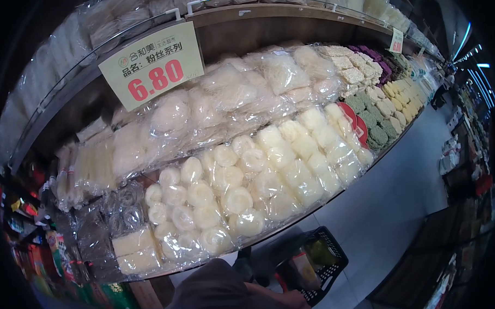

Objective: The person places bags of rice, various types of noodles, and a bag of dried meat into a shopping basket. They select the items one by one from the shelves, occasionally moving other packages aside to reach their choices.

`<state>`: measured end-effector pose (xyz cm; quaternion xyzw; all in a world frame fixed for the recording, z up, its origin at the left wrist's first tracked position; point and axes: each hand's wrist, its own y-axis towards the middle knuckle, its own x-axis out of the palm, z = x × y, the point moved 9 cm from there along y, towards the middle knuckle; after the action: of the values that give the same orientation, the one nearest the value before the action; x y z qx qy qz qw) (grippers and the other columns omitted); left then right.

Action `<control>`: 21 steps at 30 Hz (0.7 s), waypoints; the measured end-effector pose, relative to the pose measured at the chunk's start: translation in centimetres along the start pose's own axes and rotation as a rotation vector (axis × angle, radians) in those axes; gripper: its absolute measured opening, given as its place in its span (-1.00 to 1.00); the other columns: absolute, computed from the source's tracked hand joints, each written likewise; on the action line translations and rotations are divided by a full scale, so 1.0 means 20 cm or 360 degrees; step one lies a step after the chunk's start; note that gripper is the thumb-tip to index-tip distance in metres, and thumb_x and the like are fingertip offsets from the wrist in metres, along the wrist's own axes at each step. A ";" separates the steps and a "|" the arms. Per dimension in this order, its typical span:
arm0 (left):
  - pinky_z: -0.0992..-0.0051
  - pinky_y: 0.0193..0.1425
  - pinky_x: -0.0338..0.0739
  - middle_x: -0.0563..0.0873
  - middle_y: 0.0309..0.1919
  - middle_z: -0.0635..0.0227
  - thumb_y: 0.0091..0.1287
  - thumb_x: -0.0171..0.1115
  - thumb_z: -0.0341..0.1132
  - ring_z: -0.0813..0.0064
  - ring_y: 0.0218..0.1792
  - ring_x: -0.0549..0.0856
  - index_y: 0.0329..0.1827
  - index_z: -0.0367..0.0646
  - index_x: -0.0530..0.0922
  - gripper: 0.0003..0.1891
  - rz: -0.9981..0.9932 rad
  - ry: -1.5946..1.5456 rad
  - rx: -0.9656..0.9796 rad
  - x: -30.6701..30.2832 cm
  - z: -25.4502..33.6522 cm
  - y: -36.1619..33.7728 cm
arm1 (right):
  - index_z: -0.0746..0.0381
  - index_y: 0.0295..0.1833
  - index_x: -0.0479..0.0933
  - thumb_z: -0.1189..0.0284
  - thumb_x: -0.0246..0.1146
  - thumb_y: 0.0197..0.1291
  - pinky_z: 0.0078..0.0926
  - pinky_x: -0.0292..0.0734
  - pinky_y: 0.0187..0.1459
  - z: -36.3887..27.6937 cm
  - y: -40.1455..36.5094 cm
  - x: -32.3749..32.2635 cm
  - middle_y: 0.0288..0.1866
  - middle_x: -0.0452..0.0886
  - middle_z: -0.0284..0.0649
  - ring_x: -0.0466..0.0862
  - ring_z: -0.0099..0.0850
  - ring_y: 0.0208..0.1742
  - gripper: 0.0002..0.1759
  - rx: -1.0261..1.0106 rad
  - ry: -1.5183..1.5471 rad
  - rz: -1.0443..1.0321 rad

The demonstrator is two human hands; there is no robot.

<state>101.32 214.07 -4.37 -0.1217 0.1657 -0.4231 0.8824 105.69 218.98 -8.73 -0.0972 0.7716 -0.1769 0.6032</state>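
At the bottom edge, my left hand (pixel 282 299) is closed at the near side of a black shopping basket (pixel 338 250) and appears to grip it; its fingers are partly cut off. A dark sleeve (pixel 211 289) covers that arm. Inside the basket lie a packaged item (pixel 304 269) and something yellow-green (pixel 321 254), both blurred. Above the arm, clear packs of round pale noodle nests (pixel 226 180) and square noodle blocks (pixel 303 180) fill a slanted shelf. My right hand is out of view.
A price sign (pixel 151 65) reading 6.80 hangs over bagged vermicelli (pixel 223 95). Green (pixel 371 120) and purple noodle packs (pixel 375 60) sit farther right. Grey floor (pixel 390 187) runs along the shelf's front, with another display (pixel 441 240) across the aisle.
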 end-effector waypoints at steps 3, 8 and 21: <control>0.16 -0.13 0.70 0.80 -0.31 0.09 0.24 0.12 -0.30 0.10 -0.24 0.81 -0.35 -0.21 0.75 -0.76 0.0002 0.0265 0.0062 -0.05 0.00 0.05 | 0.15 0.10 0.59 0.13 0.28 0.14 0.03 0.61 -0.05 0.42 -0.06 0.09 -0.08 0.72 0.04 0.71 0.08 -0.02 -0.53 0.0133 -0.0035 -0.0084; 0.16 -0.11 0.71 0.79 -0.35 0.06 0.21 0.15 -0.28 0.07 -0.24 0.82 -0.36 -0.22 0.75 -0.75 0.0011 0.0687 0.0230 -0.04 0.15 0.26 | 0.13 0.15 0.58 0.10 0.26 0.18 0.03 0.60 -0.03 0.60 -0.12 0.13 -0.04 0.72 0.04 0.70 0.07 0.01 -0.51 0.0360 -0.0134 -0.0203; 0.12 -0.16 0.69 0.78 -0.40 0.03 0.18 0.18 -0.25 0.05 -0.31 0.80 -0.41 -0.24 0.75 -0.74 0.0216 0.1216 0.0267 -0.28 0.39 0.74 | 0.20 -0.16 0.67 0.24 0.36 0.01 0.02 0.65 -0.12 0.52 0.18 -0.52 -0.24 0.75 -0.01 0.76 0.05 -0.16 -0.68 0.0111 0.0094 0.0089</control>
<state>111.62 228.11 -1.52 0.1280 0.4546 -0.3907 0.7901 118.59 224.47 -2.99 -0.0492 0.7849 -0.1894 0.5879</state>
